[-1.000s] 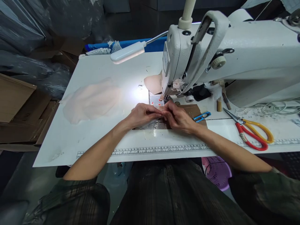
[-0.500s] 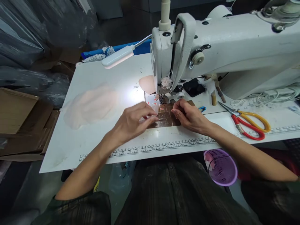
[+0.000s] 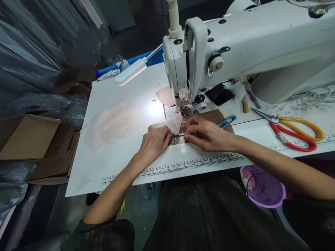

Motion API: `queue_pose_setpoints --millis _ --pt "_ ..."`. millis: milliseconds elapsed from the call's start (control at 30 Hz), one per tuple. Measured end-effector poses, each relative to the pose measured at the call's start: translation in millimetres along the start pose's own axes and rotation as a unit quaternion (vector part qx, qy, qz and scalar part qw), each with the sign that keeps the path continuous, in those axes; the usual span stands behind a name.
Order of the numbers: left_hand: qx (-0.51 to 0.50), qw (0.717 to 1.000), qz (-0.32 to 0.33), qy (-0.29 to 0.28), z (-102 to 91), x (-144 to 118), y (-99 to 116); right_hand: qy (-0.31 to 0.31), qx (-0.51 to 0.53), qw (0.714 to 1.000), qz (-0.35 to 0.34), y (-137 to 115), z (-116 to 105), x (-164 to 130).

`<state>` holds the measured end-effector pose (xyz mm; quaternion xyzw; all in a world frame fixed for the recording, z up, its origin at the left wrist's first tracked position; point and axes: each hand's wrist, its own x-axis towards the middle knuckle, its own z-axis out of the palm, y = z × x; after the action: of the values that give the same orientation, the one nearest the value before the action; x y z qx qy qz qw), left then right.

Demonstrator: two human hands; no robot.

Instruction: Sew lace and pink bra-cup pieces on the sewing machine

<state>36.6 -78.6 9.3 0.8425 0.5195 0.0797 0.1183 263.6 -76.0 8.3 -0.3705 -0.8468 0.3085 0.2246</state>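
Under the needle area of a white sewing machine (image 3: 183,104) lies a brown taped plate (image 3: 214,116) with small red marks near it. A piece of sheer white fabric (image 3: 175,123) rests partly on the plate. My left hand (image 3: 155,142) pinches the near edge of this fabric, its fingertips bent down at the plate. On the plate's right side, my right hand (image 3: 209,134) has its fingers curled and drawn together close to the fabric; whatever lies between the tips is too small to make out. Blue thread snips (image 3: 227,121) sit just beyond it.
Red-and-yellow-handled scissors (image 3: 295,132) lie on the right. Pale sheer fabric (image 3: 112,122) is heaped on the left. A lamp (image 3: 132,71) lights the machine bed. A printed ruler (image 3: 180,166) follows the front edge, with a purple basket (image 3: 264,188) below.
My left hand has lowered onto the plate with the sheer fabric. My right hand has moved left, nearer to it, uncovering more of the blue snips. The view has shifted slightly.
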Motion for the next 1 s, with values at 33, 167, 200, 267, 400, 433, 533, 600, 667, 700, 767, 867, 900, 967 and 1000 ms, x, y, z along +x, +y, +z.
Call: queue_pose_setpoints --millis 33,167,200,267,400,433,533,600,667,700,767,867,900,967,1000 --pt "0.003 1.0 0.009 -0.005 -2.1 0 -1 0.002 0.054 0.998 -0.036 -8 5 3" --pt "0.022 0.999 0.036 -0.021 -10.7 -8 -5 -0.031 0.124 0.983 -0.133 -30 25 20" --pt "0.039 0.998 0.039 -0.007 -12.5 -12 -6 -0.034 0.101 0.986 -0.128 -28 27 23" --pt "0.068 0.996 0.053 0.032 -14.8 -21 -8 -0.013 0.047 0.996 -0.073 -16 26 27" --pt "0.072 0.987 0.126 0.065 -14.1 -37 -3 0.058 0.02 0.998 0.018 8 20 24" --pt "0.068 0.986 0.136 0.069 -13.3 -39 -2 0.066 0.029 0.997 0.02 7 21 23" --pt "0.072 0.984 0.132 0.096 -12.0 -36 -1 0.073 0.081 0.994 0.01 -9 29 22" --pt "0.11 0.976 0.144 0.12 -12.9 -33 -3 0.057 0.113 0.992 -0.029 -23 36 23" --pt "0.162 0.961 0.171 0.148 -14.7 -32 -3 0.046 0.132 0.989 -0.047 -28 40 24" --pt "0.182 0.952 0.186 0.16 -15.4 -33 -2 0.057 0.141 0.988 -0.027 -26 40 25" --pt "0.198 0.938 0.223 0.177 -15.7 -36 1 0.112 0.151 0.981 0.047 -17 37 25" --pt "0.189 0.923 0.283 0.182 -13.2 -39 7 0.19 0.161 0.961 0.12 -1 33 23" --pt "0.19 0.92 0.291 0.182 -12.0 -39 9 0.205 0.161 0.956 0.133 3 31 22" --pt "0.197 0.919 0.291 0.18 -10.0 -39 11 0.226 0.155 0.949 0.158 7 27 21" --pt "0.199 0.92 0.288 0.177 -9.3 -39 11 0.241 0.151 0.943 0.175 8 25 21"
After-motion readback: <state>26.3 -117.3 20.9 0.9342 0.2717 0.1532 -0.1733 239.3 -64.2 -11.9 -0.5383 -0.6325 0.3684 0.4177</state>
